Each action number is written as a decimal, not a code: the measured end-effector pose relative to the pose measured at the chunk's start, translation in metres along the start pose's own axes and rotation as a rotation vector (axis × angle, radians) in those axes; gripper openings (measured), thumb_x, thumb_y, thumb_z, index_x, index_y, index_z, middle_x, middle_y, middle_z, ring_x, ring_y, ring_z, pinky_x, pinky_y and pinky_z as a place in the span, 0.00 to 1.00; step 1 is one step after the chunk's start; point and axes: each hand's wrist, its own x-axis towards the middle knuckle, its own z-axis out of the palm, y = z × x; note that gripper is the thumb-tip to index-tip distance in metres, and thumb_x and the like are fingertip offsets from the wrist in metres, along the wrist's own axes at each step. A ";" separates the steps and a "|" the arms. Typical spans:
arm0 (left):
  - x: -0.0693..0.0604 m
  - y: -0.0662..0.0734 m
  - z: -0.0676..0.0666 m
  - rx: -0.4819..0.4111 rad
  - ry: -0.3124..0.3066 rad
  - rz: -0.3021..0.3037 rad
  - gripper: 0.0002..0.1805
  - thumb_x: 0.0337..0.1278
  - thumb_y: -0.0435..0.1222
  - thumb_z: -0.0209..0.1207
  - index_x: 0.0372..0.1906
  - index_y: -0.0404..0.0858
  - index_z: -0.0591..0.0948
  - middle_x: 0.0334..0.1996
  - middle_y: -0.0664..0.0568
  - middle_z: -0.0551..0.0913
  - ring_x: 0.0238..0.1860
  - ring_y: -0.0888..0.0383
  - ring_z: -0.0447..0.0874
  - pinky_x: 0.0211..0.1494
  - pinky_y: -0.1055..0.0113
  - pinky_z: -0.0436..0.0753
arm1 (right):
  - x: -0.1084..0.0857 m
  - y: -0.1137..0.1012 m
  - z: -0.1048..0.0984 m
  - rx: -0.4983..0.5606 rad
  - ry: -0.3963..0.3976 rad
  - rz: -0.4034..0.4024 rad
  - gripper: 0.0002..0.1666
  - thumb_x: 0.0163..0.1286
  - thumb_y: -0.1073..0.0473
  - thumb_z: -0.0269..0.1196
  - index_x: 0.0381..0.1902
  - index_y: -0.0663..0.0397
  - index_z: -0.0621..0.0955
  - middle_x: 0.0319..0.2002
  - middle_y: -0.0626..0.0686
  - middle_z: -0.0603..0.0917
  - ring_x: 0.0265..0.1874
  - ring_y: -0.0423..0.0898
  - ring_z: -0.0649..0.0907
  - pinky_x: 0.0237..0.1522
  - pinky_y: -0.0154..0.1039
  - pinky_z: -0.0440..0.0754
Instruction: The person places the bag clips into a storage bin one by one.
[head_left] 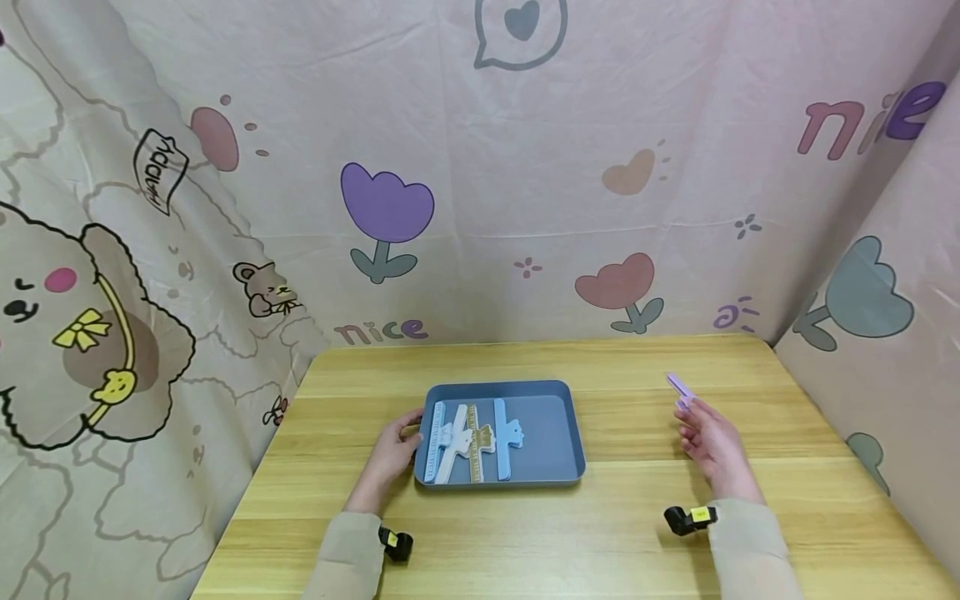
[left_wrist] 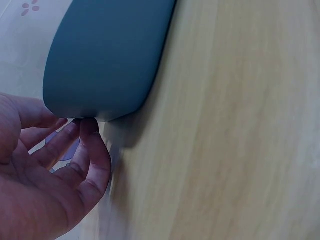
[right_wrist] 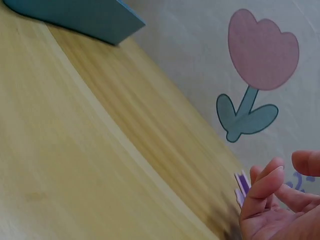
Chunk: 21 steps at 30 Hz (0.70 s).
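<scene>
A blue-grey tray [head_left: 517, 483] lies on the table, with several long ruler-edged clips in its left and middle part: a pale blue clip [head_left: 435, 442], a white clip [head_left: 452, 450], a gold clip [head_left: 476, 442] and a light blue clip [head_left: 502, 437]. My left hand [head_left: 393, 454] holds the tray's left end, its curled fingers [left_wrist: 95, 155] against the outer wall in the left wrist view. Off to the tray's right, my right hand [head_left: 712, 442] pinches a purple clip [head_left: 681, 388] above the table. Fingers hide most of that clip in the right wrist view.
The wooden table [head_left: 615, 542] meets a patterned cloth [head_left: 487, 292] at its back edge, and more cloth hangs at both sides. Small black cameras sit on my left wrist [head_left: 397, 546] and right wrist [head_left: 678, 521].
</scene>
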 end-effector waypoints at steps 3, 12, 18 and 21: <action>0.000 0.000 0.000 0.001 0.001 -0.002 0.25 0.66 0.23 0.51 0.68 0.32 0.70 0.62 0.36 0.72 0.50 0.45 0.77 0.47 0.56 0.80 | 0.000 -0.001 -0.004 0.003 0.004 0.009 0.38 0.80 0.55 0.47 0.79 0.51 0.44 0.33 0.42 0.86 0.25 0.37 0.77 0.27 0.30 0.76; 0.000 0.000 0.001 0.011 0.007 -0.011 0.26 0.66 0.23 0.51 0.68 0.33 0.71 0.62 0.36 0.72 0.50 0.46 0.77 0.47 0.58 0.79 | 0.008 -0.003 -0.007 -0.030 0.050 0.012 0.38 0.79 0.57 0.47 0.78 0.57 0.44 0.33 0.43 0.84 0.30 0.38 0.79 0.35 0.31 0.79; -0.001 0.002 0.000 0.002 0.004 -0.007 0.26 0.66 0.23 0.51 0.68 0.32 0.71 0.62 0.36 0.72 0.48 0.46 0.77 0.43 0.58 0.81 | 0.015 -0.005 -0.005 -0.027 0.134 0.002 0.36 0.77 0.63 0.49 0.77 0.63 0.49 0.31 0.45 0.83 0.31 0.37 0.80 0.37 0.31 0.81; -0.001 0.002 0.000 0.008 0.007 0.000 0.26 0.65 0.23 0.51 0.68 0.32 0.71 0.62 0.36 0.73 0.48 0.46 0.77 0.44 0.58 0.80 | 0.018 -0.006 -0.004 -0.008 0.195 0.005 0.36 0.75 0.66 0.50 0.77 0.62 0.51 0.29 0.46 0.83 0.29 0.37 0.80 0.35 0.31 0.81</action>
